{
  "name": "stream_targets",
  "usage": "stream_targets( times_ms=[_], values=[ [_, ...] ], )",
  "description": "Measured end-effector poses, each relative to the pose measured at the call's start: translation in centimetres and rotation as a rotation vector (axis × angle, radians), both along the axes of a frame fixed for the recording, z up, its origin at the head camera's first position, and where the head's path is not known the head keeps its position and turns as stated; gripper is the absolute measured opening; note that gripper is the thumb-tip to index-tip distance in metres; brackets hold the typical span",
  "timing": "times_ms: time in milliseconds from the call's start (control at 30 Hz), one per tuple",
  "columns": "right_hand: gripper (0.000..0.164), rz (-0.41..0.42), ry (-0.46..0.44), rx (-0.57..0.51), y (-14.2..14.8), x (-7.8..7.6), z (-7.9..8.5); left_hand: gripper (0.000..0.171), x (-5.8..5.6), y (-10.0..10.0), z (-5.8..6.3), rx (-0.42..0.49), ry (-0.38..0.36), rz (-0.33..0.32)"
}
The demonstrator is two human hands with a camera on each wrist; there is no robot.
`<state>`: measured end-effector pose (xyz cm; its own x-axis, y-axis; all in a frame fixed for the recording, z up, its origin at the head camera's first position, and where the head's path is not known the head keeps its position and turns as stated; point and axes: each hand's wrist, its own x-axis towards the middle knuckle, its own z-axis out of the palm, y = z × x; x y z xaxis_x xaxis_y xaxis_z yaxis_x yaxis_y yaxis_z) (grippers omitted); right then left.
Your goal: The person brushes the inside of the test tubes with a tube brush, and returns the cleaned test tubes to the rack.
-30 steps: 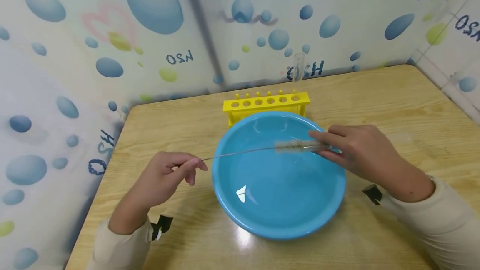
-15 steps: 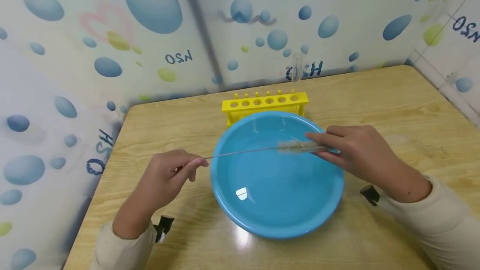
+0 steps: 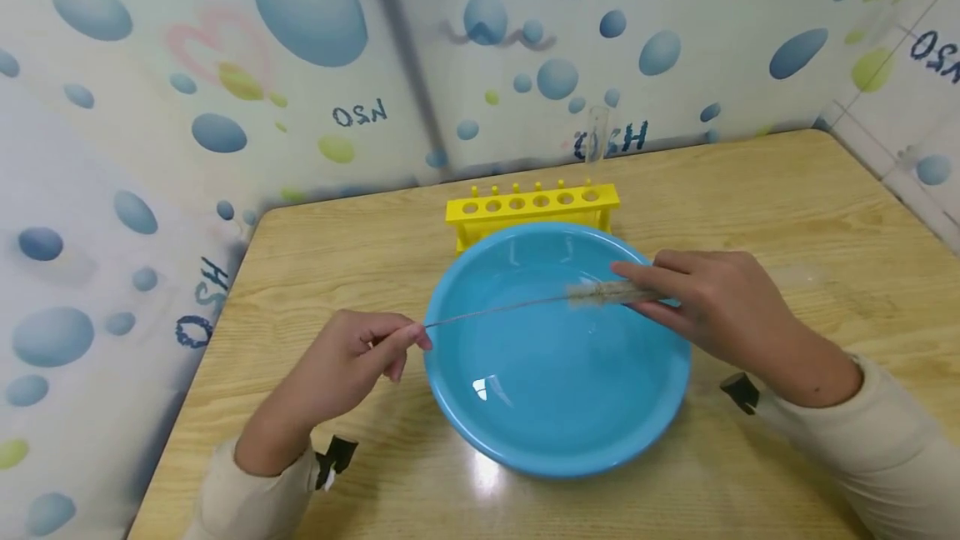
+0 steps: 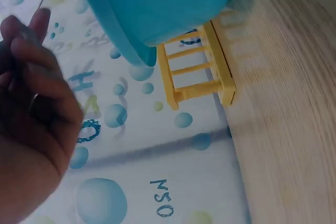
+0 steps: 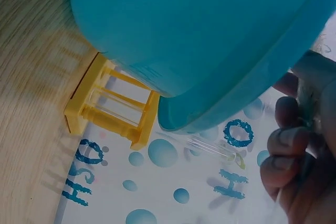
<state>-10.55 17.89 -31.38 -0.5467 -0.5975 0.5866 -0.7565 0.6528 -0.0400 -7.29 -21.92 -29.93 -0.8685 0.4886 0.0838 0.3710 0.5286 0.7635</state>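
Over a blue basin (image 3: 555, 357) with water in it, a test tube brush (image 3: 588, 294) lies nearly level between both hands. My left hand (image 3: 348, 365) pinches the end of its thin wire handle near the basin's left rim. In my right hand (image 3: 708, 302), above the basin's right side, is a clear test tube (image 3: 636, 292), gripped between thumb and fingers. Part of the bristle head sits inside the tube and part sticks out of its mouth. Fingers hide the tube's far end. In the left wrist view the left fingers (image 4: 34, 51) are curled together around the wire.
Behind the basin stands a yellow test tube rack (image 3: 532, 205), with one clear test tube (image 3: 597, 136) upright at its right end. The wooden table (image 3: 337, 248) meets a patterned wall (image 3: 300, 132) at the back. Dark tabs hang at both sleeves (image 3: 255, 490).
My left hand has moved slightly right and down, and the brush's bristles have slid further right into the test tube. The right hand stays almost still.
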Motion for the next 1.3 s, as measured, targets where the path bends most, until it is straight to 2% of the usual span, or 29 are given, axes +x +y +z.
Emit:
stream_targets(
  times_ms=[100,200,300,367,433,467,533,633,700,800,900,967,1033,1133,1200,1267,1300],
  values=[
    [0.065,0.016,-0.026,0.001,0.0,-0.1,0.0,0.012,0.0,0.4,-0.4,-0.064,0.342,-0.025],
    [0.067,0.032,-0.065,0.008,0.0,0.0,0.0,0.020,-0.3,0.7,-0.7,-0.141,0.687,-0.027],
    [0.067,0.036,-0.095,0.008,-0.1,0.0,0.0,0.035,-0.4,0.9,-0.7,-0.193,0.905,-0.011],
    [0.066,0.038,-0.106,0.004,-0.1,0.0,-0.1,0.033,-0.4,1.0,-0.8,-0.201,0.964,-0.007],
    [0.066,0.042,-0.109,-0.002,-0.1,0.0,-0.1,0.030,-0.3,1.0,-0.8,-0.178,0.916,-0.020],
    [0.066,0.043,-0.112,-0.005,-0.1,-0.1,-0.1,0.027,-0.2,1.0,-0.7,-0.155,0.844,-0.036],
    [0.066,0.046,-0.121,-0.013,-0.2,0.0,-0.1,0.023,0.1,0.9,-0.7,-0.088,0.619,-0.067],
    [0.067,0.048,-0.132,-0.016,-0.2,0.0,-0.2,0.021,0.5,1.0,-0.5,-0.001,0.246,-0.075],
    [0.066,0.046,-0.128,-0.005,-0.2,0.1,-0.2,0.024,0.6,1.1,-0.3,0.019,0.073,-0.062],
    [0.054,0.031,-0.107,0.031,-0.3,0.1,-0.2,0.028,0.6,1.3,-0.1,0.013,-0.076,-0.053],
    [0.056,0.014,-0.090,0.054,-0.4,0.2,0.0,0.029,0.6,1.5,-0.1,0.013,-0.138,-0.047],
    [0.060,0.007,-0.088,0.058,-0.5,0.3,0.0,0.027,0.7,1.7,-0.2,-0.005,-0.123,-0.032],
    [0.071,0.009,-0.092,0.059,-0.6,0.4,0.0,0.022,0.8,1.9,-0.5,-0.059,-0.019,-0.031],
    [0.072,0.023,-0.114,0.071,-0.6,0.5,-0.1,0.013,1.0,2.3,-0.9,-0.159,0.248,-0.060],
    [0.054,0.039,-0.140,0.076,-0.6,0.5,-0.1,0.010,0.9,2.5,-1.1,-0.210,0.456,-0.081],
    [0.044,0.055,-0.167,0.081,-0.7,0.6,-0.2,0.018,0.9,2.7,-1.3,-0.231,0.624,-0.087],
    [0.045,0.064,-0.179,0.081,-0.7,0.6,-0.2,0.022,0.9,2.7,-1.3,-0.236,0.686,-0.081]
  ],
)
